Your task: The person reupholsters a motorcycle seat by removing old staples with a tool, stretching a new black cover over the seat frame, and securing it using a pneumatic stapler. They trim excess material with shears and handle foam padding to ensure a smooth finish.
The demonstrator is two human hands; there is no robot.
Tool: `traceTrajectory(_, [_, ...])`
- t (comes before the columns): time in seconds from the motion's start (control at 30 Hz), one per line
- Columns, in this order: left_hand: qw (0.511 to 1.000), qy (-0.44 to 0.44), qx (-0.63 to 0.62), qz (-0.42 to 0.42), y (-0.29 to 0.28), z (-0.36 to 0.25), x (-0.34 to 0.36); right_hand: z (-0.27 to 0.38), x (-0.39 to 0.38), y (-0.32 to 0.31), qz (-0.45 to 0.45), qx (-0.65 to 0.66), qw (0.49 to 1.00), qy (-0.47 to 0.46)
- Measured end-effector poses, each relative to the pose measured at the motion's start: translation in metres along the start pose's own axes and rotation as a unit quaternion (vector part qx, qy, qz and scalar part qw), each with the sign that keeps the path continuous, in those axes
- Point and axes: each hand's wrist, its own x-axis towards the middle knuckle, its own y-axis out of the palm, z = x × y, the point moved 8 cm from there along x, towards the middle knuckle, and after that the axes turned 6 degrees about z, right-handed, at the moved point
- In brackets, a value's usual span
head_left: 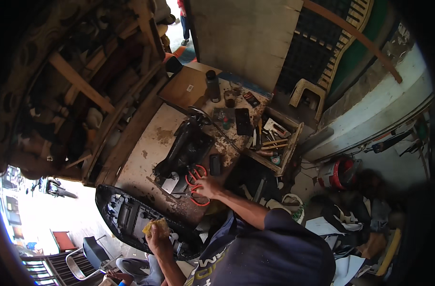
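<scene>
My left hand (159, 240), low and left of my body, has its fingers closed round a yellow, foam-like piece (156, 227); its exact kind is unclear. My right hand (208, 188) is at the table's near edge, its fingers bent in among the red handles of scissors (200, 200). More red handle loops (197, 172) show just above that hand. A pale flat piece (169, 185) lies beside the scissors. Under my left forearm rests a black motorcycle seat base (127, 212), its hollow side up. Farther back on the table lies a crumpled black cover (184, 148).
On the worn table (148, 138) are a dark bottle (212, 86), a glass (230, 98), a black phone (243, 121) and a small dark case (215, 164). A wooden drawer of tools (291, 148) juts out at right. Beyond stand a plastic stool (307, 95) and a red bucket (339, 172).
</scene>
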Motion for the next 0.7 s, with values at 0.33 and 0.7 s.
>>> traceTrajectory(0.33, [0.989, -0.104, 0.066, 0.078, 0.178, 0.046, 0.056, -0.289, -0.1, -0.27, -0.006, -0.321, 0.904, 0.281])
traceTrajectory(0.7, [0.992, -0.099, 0.062, 0.048, 0.173, 0.03, 0.055, -0.311, -0.099, -0.282, 0.131, -0.557, 0.81, 0.128])
